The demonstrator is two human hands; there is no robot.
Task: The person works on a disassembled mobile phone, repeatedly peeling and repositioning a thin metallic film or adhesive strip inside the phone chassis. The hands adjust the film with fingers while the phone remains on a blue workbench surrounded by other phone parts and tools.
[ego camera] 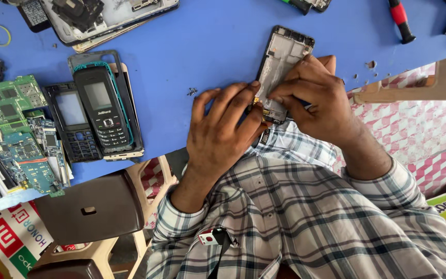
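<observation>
Opened phone frame (281, 67) at blue table (207, 41) near edge, well right of black keypad phone (102, 109); left hand (223, 129) fingertips pressing its lower end, right hand (316, 98) fingers clamped on it

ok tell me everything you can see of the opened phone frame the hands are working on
The phone frame is a slim black-edged rectangle with its back off, showing a pale silvery inner plate and small cutouts along the top. It lies tilted on the blue table at the near edge. The left hand pinches its lower end, where small gold-coloured parts show, and the right hand covers its lower right side.
</observation>
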